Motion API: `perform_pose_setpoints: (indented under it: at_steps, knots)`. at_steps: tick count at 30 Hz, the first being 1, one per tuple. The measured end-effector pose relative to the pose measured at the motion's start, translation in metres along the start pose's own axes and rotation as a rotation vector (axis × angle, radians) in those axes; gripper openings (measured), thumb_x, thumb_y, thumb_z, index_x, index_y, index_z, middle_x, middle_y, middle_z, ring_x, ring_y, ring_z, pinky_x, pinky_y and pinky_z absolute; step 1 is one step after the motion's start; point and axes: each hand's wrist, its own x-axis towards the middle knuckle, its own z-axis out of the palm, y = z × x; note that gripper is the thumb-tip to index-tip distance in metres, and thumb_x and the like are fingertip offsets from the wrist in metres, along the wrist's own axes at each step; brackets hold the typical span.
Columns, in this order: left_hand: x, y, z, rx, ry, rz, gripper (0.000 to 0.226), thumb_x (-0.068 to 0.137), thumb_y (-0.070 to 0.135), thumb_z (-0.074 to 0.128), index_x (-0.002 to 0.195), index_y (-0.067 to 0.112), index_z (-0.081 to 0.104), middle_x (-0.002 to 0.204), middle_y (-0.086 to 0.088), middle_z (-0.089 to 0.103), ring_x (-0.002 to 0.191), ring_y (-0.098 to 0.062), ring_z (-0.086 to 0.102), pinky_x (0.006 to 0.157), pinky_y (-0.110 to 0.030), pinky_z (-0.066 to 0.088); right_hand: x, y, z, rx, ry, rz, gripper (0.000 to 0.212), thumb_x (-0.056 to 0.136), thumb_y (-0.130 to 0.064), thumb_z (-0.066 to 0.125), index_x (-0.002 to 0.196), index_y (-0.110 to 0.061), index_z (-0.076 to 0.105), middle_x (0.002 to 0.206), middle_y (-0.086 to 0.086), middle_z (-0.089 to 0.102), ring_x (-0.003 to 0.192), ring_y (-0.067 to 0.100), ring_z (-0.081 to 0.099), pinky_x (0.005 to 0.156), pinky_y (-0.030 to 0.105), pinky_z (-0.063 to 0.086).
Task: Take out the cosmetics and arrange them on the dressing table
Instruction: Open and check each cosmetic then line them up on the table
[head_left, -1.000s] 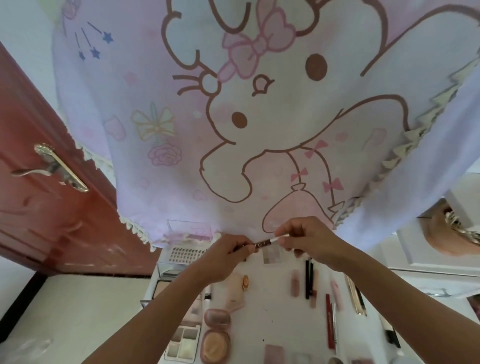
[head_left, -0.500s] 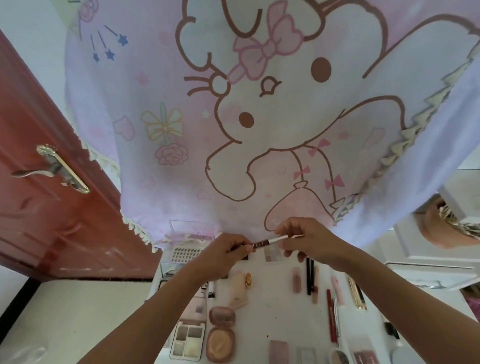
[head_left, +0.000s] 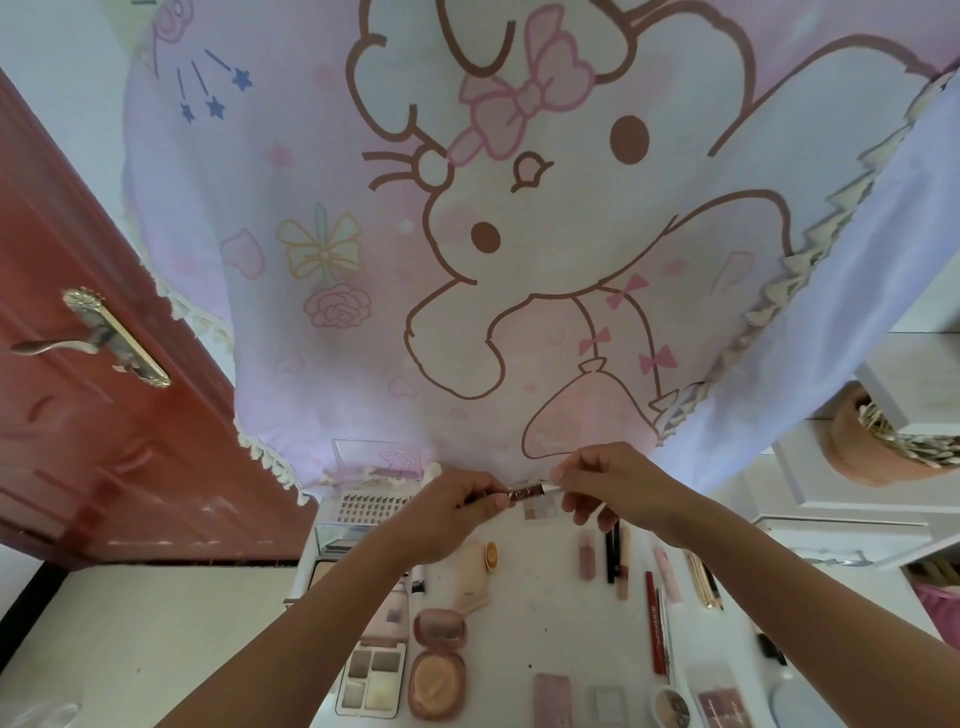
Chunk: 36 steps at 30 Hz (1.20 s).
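Above the white dressing table (head_left: 540, 613) I hold a slim cosmetic pencil (head_left: 527, 490) level between both hands. My left hand (head_left: 457, 506) grips its dark end and my right hand (head_left: 613, 483) pinches its pale end. Below lie several laid-out cosmetics: an eyeshadow palette (head_left: 371, 680), a round pink open compact (head_left: 437, 660), a beige tube (head_left: 470, 574), a row of sticks and pencils (head_left: 615, 558) and a red pencil (head_left: 655, 623).
A clear organiser box (head_left: 358, 506) with lash clusters stands at the table's back left. A pink cartoon cloth (head_left: 493, 234) hangs over the back. A red-brown door (head_left: 78, 415) with a brass handle is on the left, a white cabinet (head_left: 857, 493) on the right.
The view has shifted slightly. Both hands keep holding the pencil in the same place above the table.
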Motion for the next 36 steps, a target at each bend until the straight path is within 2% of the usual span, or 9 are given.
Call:
perform_pose_setpoints:
  at_steps: [4,9,12,15,19,22,25,29,36]
  knots:
    - [0.001,0.003,0.001,0.000,-0.003,0.004,0.019,0.099,0.028,0.051,0.096,0.018,0.066,0.060,0.006,0.042,0.048,-0.004,0.033,0.048,-0.015,0.029,-0.001,0.000,0.002,-0.072,0.021,0.040,0.038,0.099,-0.035,0.054,0.083,-0.004,0.070,0.063,0.003,0.067,0.055,0.012,0.060,0.051,0.020,0.045]
    - [-0.001,0.001,0.002,0.006,0.006,-0.003,0.019,0.099,0.027,0.051,0.097,0.015,0.067,0.058,0.008,0.041,0.045,-0.002,0.032,0.047,-0.013,0.029,-0.002,0.002,-0.001,-0.064,-0.022,-0.035,0.009,0.092,-0.018,0.067,0.091,-0.009,0.068,0.069,-0.002,0.067,0.065,0.011,0.065,0.055,0.021,0.049]
    - [0.000,0.003,0.002,-0.002,0.005,0.003,0.019,0.099,0.026,0.051,0.096,0.016,0.067,0.057,0.009,0.040,0.045,-0.001,0.032,0.047,-0.012,0.029,-0.001,0.003,0.001,-0.016,0.002,0.005,0.022,0.093,-0.028,0.065,0.093,-0.007,0.068,0.076,0.004,0.071,0.066,0.014,0.067,0.054,0.022,0.048]
    - [0.001,0.004,0.003,-0.003,0.003,0.003,0.019,0.099,0.026,0.051,0.098,0.015,0.067,0.056,0.010,0.040,0.044,-0.001,0.032,0.047,-0.012,0.028,-0.001,0.005,0.000,-0.034,0.021,0.047,0.036,0.097,-0.034,0.058,0.088,-0.001,0.069,0.069,0.006,0.071,0.059,0.014,0.065,0.052,0.021,0.047]
    - [0.002,0.003,0.004,0.000,0.000,0.008,0.019,0.098,0.026,0.052,0.098,0.016,0.068,0.057,0.009,0.041,0.046,-0.002,0.033,0.048,-0.012,0.029,-0.001,0.006,-0.004,-0.023,-0.009,-0.014,0.013,0.089,-0.015,0.071,0.094,-0.004,0.066,0.075,0.005,0.069,0.067,0.015,0.067,0.055,0.023,0.051]
    - [0.003,0.002,0.005,-0.006,0.006,0.009,0.018,0.098,0.027,0.053,0.096,0.018,0.068,0.058,0.009,0.042,0.048,-0.002,0.034,0.050,-0.013,0.030,0.001,0.007,-0.004,0.019,-0.010,0.007,0.019,0.090,-0.021,0.070,0.100,-0.006,0.065,0.084,0.010,0.072,0.070,0.019,0.070,0.057,0.025,0.052]
    - [0.004,0.001,0.007,-0.010,-0.002,0.017,0.016,0.098,0.028,0.053,0.094,0.021,0.067,0.059,0.008,0.043,0.049,-0.004,0.034,0.050,-0.014,0.030,0.001,0.010,-0.002,0.051,-0.018,0.054,0.032,0.098,-0.030,0.058,0.098,0.000,0.069,0.077,0.011,0.073,0.064,0.019,0.068,0.055,0.024,0.051]
    - [0.006,-0.003,0.009,-0.001,-0.010,0.025,0.017,0.098,0.028,0.054,0.085,0.031,0.064,0.059,0.005,0.043,0.052,-0.009,0.036,0.051,-0.018,0.031,0.003,0.013,-0.004,0.067,-0.019,0.006,0.017,0.093,-0.017,0.066,0.092,-0.001,0.072,0.079,0.011,0.074,0.068,0.018,0.069,0.058,0.023,0.052]
    - [0.006,-0.013,0.019,-0.077,0.012,-0.002,0.015,0.098,0.026,0.053,0.092,0.019,0.065,0.058,0.009,0.040,0.051,-0.006,0.033,0.052,-0.018,0.030,0.007,0.025,-0.014,0.134,0.049,-0.002,0.008,0.086,-0.005,0.070,0.094,-0.004,0.073,0.079,0.010,0.073,0.071,0.016,0.069,0.061,0.024,0.053]
